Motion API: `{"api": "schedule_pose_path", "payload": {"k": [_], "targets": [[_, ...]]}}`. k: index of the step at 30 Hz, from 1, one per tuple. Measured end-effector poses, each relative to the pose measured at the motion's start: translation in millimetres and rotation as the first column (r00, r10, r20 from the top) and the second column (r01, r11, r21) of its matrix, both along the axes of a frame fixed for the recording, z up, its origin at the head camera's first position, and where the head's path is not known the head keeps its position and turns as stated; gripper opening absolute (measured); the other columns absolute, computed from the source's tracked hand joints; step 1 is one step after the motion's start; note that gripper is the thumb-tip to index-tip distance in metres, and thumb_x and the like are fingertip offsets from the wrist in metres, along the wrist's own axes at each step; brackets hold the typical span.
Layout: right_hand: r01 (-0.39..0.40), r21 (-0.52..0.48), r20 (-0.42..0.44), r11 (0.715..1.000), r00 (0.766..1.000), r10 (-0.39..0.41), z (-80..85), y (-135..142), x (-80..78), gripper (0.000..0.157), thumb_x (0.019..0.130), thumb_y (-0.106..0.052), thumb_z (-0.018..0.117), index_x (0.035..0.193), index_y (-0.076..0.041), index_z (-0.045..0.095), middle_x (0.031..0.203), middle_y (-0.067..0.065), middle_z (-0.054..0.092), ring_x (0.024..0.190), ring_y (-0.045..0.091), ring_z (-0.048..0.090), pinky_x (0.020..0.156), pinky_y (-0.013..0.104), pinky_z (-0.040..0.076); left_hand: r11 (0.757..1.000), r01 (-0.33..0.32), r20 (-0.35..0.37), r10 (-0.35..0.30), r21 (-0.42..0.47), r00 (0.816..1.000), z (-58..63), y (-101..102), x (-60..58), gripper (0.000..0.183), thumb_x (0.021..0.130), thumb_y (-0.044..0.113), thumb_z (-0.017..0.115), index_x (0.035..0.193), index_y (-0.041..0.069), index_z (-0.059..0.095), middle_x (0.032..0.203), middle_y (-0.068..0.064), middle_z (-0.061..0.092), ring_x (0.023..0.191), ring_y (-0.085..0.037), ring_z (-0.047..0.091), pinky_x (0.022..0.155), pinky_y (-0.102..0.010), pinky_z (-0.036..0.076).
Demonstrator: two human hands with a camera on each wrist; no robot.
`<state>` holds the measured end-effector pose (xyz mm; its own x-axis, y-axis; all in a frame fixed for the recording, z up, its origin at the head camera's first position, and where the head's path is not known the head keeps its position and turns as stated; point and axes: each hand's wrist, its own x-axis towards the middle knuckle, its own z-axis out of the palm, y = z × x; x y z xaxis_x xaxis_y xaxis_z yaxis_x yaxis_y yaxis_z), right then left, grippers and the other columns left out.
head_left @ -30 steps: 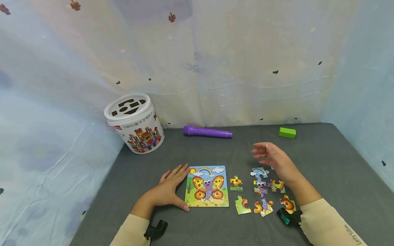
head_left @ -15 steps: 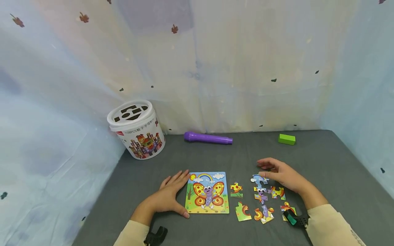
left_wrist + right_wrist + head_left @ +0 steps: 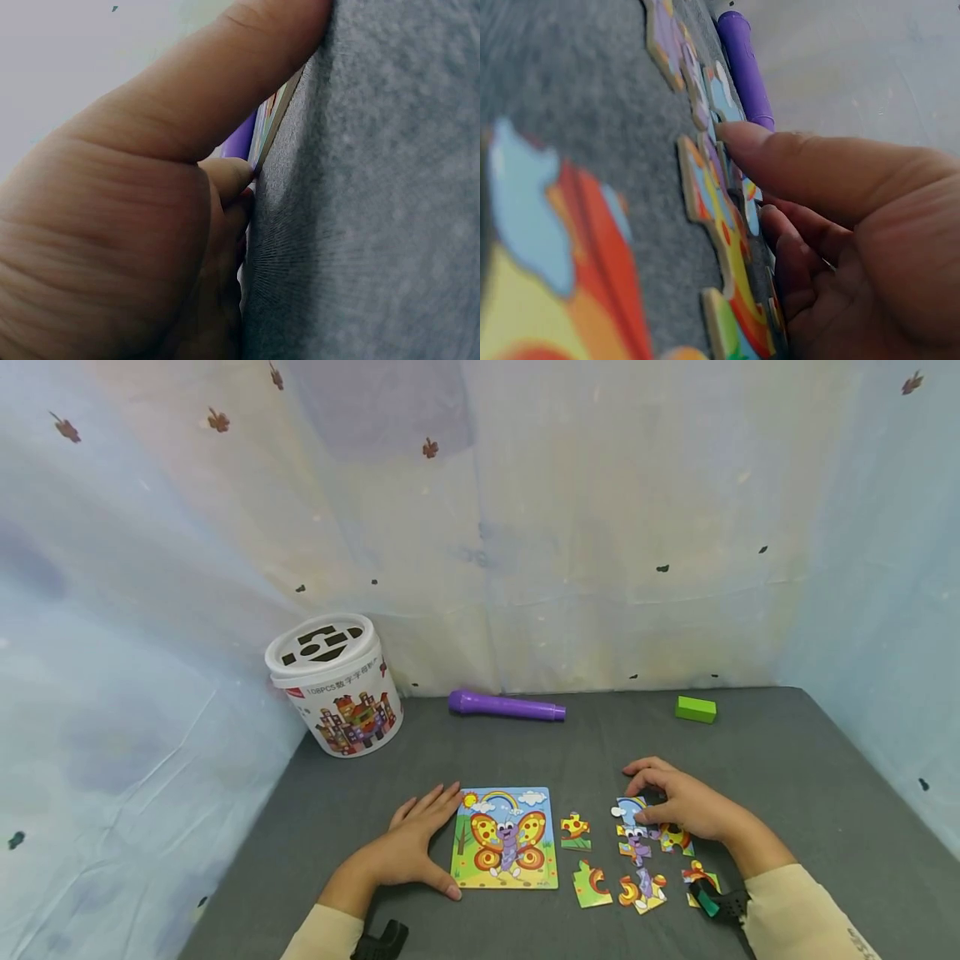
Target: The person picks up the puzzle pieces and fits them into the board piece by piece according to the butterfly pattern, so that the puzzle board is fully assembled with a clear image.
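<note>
Lying flat on the grey cloth (image 3: 442, 927), the butterfly board (image 3: 505, 837) is pointing its butterfly's head toward the back wall, its sides running nearly equal. The left hand (image 3: 408, 847) is spreading its straight fingers along the board's left side. Well apart from it, over the loose pieces to the board's right, the right hand (image 3: 693, 806) is bending thumb and forefinger about the rainbow piece (image 3: 628, 807); I cannot tell whether they are pinching it. That piece is heading the middle column, its white knob pointing left; the thumb is partly hiding its long axis.

From the left wrist, the board's thin edge is showing beyond the thumb. From the right wrist, the pieces' thick sides are showing. Only the head view is taking in the white tub (image 3: 337, 693) and green block (image 3: 696, 709).
</note>
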<state>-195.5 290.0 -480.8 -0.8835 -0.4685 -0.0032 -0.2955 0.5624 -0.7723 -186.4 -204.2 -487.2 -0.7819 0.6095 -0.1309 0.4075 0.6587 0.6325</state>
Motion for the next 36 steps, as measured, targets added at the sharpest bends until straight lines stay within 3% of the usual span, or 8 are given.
{"api": "schedule_pose_path", "payload": {"k": [4,7,13,19,24,28,36], "targets": [[0.058,-0.032,-0.025,0.998,0.998,-0.059,-2.9,-4,1.1,0.021,0.098,-0.022,0.085,0.108,-0.017,0.067,0.146,0.013,0.057,0.133,0.038,0.054,0.097,0.046,0.05,1.0,-0.001,-0.005,0.001,0.001,1.0,-1.1,0,0.3,0.14,0.068,0.062,0.1,0.176,0.018,0.024,0.181,-0.001,0.013,0.166,-0.03,0.005,0.123,-0.068,-0.004],[0.106,-0.058,-0.025,0.993,0.994,-0.107,-4.6,-6,1.3,0.02,0.1,-0.022,0.083,0.105,-0.015,0.066,0.128,0.009,0.064,0.114,0.03,0.06,0.088,0.042,0.051,1.0,-0.002,-0.011,0.002,-0.004,1.0,-1.7,0,0.2,0.14,0.067,0.063,0.1,0.176,0.018,0.024,0.181,-0.001,0.013,0.166,-0.03,0.005,0.123,-0.068,-0.003],[0.186,-0.073,0.006,0.98,0.982,-0.186,-4.0,-10,1.8,0.011,0.106,-0.023,0.076,0.109,-0.013,0.073,0.094,0.004,0.061,0.081,0.024,0.055,0.068,0.035,0.045,1.0,-0.001,-0.016,0.0,-0.007,1.0,-1.7,1,0.0,0.14,0.067,0.063,0.1,0.176,0.017,0.024,0.181,-0.002,0.014,0.166,-0.031,0.006,0.123,-0.068,-0.003],[0.238,-0.101,-0.02,0.966,0.97,-0.242,6.4,-15,3.1,0.013,0.105,-0.025,0.078,0.11,-0.013,0.075,0.089,0.005,0.06,0.077,0.026,0.054,0.066,0.036,0.045,1.0,0.005,-0.015,-0.005,-0.006,1.0,-1.4,1,-0.2,0.14,0.068,0.063,0.1,0.176,0.017,0.024,0.181,-0.002,0.013,0.166,-0.031,0.006,0.123,-0.068,-0.003],[0.234,-0.153,-0.035,0.96,0.97,-0.242,21.2,-26,5.9,0.018,0.105,-0.023,0.078,0.116,-0.01,0.075,0.089,0.006,0.059,0.077,0.025,0.053,0.066,0.035,0.045,1.0,0.006,-0.027,-0.007,-0.002,1.0,-2.3,0,-2.3,0.141,0.068,0.064,0.1,0.176,0.017,0.022,0.181,-0.001,0.012,0.166,-0.03,0.005,0.124,-0.067,-0.004],[0.217,-0.159,-0.039,0.963,0.973,-0.225,30.6,-36,8.2,0.02,0.106,-0.021,0.076,0.122,-0.01,0.074,0.09,0.006,0.06,0.077,0.027,0.055,0.066,0.035,0.047,1.0,0.01,-0.041,-0.01,-0.006,0.999,-3.4,1,-4.1,0.142,0.068,0.065,0.099,0.176,0.017,0.021,0.182,-0.001,0.011,0.166,-0.03,0.004,0.124,-0.066,-0.004],[0.149,-0.212,-0.012,0.966,0.988,-0.155,49.0,-60,23.1,0.023,0.107,-0.019,0.074,0.127,-0.006,0.074,0.095,0.008,0.067,0.086,0.04,0.067,0.078,0.044,0.06,1.0,0.013,-0.041,-0.014,-0.019,0.999,0.4,0,-2.9,0.143,0.067,0.064,0.1,0.176,0.016,0.021,0.182,-0.001,0.012,0.166,-0.029,0.004,0.124,-0.065,-0.004]]}}
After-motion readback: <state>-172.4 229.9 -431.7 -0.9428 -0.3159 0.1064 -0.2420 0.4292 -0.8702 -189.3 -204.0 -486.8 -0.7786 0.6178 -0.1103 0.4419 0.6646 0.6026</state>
